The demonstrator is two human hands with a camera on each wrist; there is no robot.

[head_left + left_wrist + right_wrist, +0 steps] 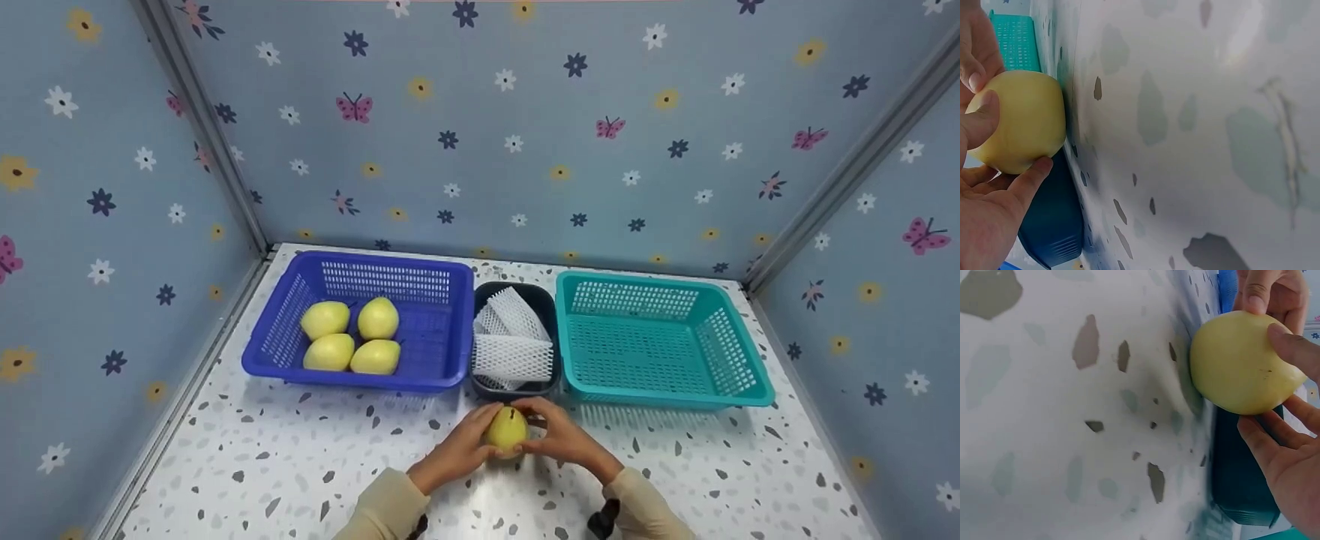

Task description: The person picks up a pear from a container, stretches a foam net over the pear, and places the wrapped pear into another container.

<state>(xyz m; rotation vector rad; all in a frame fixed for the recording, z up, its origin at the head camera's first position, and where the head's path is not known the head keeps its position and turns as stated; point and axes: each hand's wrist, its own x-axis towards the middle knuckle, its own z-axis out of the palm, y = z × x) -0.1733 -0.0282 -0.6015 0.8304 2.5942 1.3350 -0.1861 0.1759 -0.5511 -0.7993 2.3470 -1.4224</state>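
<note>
A yellow pear with a dark stem is held upright between both hands, low over the speckled tabletop. My left hand grips its left side, thumb at the near side and fingers toward the back. From the right, my right hand holds it the same way. In the left wrist view the pear shows its rounded underside, with the left hand's fingers against it. The right wrist view has the pear on its side in the picture, the right thumb pressed on it.
Behind the hands stands a black container with several white foam net sleeves. A blue basket at left holds several yellow pears. To the right is a teal basket. Patterned walls enclose the white speckled table.
</note>
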